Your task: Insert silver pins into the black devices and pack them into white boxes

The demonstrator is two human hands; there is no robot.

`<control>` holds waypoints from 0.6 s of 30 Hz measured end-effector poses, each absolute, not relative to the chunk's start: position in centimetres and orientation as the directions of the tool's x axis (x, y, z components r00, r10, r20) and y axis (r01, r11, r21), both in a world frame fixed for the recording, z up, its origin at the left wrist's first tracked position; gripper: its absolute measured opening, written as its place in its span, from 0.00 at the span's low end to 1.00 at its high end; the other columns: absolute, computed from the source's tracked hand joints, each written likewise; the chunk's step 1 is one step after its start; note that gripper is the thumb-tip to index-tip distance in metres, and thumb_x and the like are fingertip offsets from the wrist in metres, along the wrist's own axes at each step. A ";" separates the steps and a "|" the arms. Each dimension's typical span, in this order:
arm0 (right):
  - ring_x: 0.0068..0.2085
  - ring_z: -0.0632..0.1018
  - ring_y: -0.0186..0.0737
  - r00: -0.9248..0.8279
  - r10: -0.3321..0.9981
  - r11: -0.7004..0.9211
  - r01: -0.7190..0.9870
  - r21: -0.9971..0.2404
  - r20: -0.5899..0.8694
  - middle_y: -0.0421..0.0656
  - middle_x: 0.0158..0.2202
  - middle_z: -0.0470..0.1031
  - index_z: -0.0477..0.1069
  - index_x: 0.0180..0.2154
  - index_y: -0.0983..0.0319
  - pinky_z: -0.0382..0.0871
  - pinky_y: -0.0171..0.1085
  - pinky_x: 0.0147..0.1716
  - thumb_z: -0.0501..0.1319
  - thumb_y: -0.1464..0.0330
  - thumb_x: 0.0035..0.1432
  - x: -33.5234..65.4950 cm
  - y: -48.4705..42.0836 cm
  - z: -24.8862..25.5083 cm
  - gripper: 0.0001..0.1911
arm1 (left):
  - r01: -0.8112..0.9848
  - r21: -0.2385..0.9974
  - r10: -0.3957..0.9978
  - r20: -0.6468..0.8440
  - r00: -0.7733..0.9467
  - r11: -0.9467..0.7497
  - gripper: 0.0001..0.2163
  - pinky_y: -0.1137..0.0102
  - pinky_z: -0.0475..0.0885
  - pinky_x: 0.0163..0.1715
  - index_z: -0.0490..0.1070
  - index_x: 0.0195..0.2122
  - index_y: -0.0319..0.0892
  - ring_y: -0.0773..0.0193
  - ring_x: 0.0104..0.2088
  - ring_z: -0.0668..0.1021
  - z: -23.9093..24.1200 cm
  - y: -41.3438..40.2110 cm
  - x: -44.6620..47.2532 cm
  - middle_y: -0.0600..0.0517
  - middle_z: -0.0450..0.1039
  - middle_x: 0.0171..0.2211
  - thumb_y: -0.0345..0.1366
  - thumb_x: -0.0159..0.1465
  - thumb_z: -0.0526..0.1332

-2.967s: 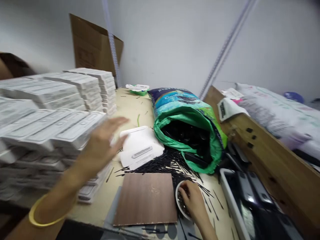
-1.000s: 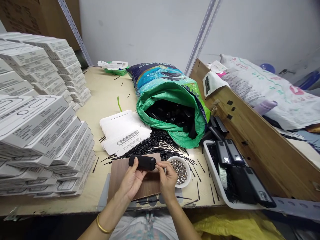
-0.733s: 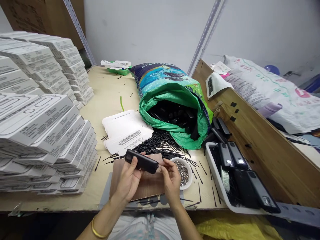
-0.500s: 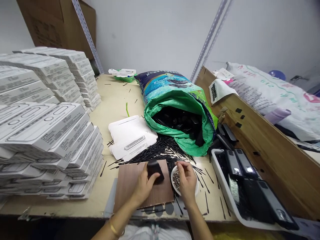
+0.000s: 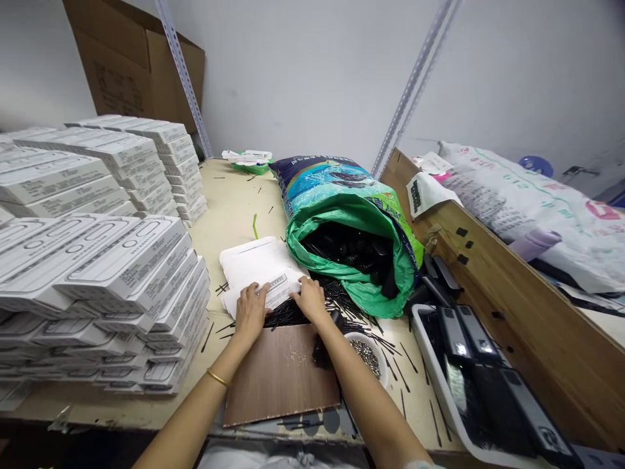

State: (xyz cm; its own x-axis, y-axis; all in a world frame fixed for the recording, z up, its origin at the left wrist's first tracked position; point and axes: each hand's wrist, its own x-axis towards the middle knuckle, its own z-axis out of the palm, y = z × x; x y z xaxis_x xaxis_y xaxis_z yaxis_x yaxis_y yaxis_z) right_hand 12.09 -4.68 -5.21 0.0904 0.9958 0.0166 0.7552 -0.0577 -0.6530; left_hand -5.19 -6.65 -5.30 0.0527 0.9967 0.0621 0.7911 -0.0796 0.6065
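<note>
A flattened white carton (image 5: 277, 290) with a printed outline lies on top of more flat white carton sheets (image 5: 251, 257). My left hand (image 5: 250, 311) is closed on its near left edge, fingers over the top. At its right end my right hand (image 5: 310, 299) pinches it between thumb and fingers. A black piece (image 5: 321, 353) lies at the right of a brown wooden board (image 5: 276, 378), partly hidden by my right forearm. Beside that forearm stands a white bowl (image 5: 384, 366) of small metal parts (image 5: 365, 355). Thin black sticks (image 5: 336, 296) are heaped behind the board.
Stacks of white printed boxes (image 5: 122, 260) fill the left. An open green-lined sack (image 5: 312, 251) of black pieces lies at the back. On the right, a white tray (image 5: 442, 384) holds black and grey devices (image 5: 532, 404) beside a wooden barrier (image 5: 541, 293).
Both hands have moved forward and left to the flat cartons. My left hand has let go of the black piece, now on the board; my right hand has left the bowl.
</note>
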 end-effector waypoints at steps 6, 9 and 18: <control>0.42 0.70 0.48 0.004 1.000 -0.001 0.742 -0.671 0.003 0.49 0.36 0.72 0.67 0.29 0.65 0.58 0.45 0.44 0.64 0.74 0.50 13.2 -2.3 -3.4 0.06 | 0.734 0.672 0.994 0.039 0.102 -0.102 0.27 0.48 0.52 0.57 0.68 0.55 0.38 0.41 0.56 0.59 -3.2 -5.5 -5.9 0.38 0.61 0.52 0.29 0.51 0.64; 0.40 0.70 0.41 -0.145 0.983 0.179 0.673 -0.718 0.109 0.42 0.33 0.72 0.65 0.30 0.63 0.59 0.39 0.44 0.63 0.70 0.54 15.2 -3.0 -0.3 0.06 | 0.592 0.796 0.968 -0.028 0.249 -0.129 0.21 0.52 0.56 0.57 0.72 0.51 0.39 0.45 0.54 0.65 -0.1 -5.3 -6.2 0.40 0.67 0.50 0.42 0.57 0.63; 0.34 0.73 0.38 -0.467 0.873 0.108 -0.105 -0.989 0.145 0.41 0.31 0.72 0.61 0.29 0.61 0.67 0.39 0.38 0.64 0.63 0.53 17.9 -8.3 2.4 0.13 | -0.305 0.631 0.620 -0.363 0.696 0.713 0.25 0.68 0.73 0.37 0.71 0.44 0.33 0.61 0.32 0.78 1.5 -13.9 -3.8 0.38 0.74 0.40 0.52 0.57 0.64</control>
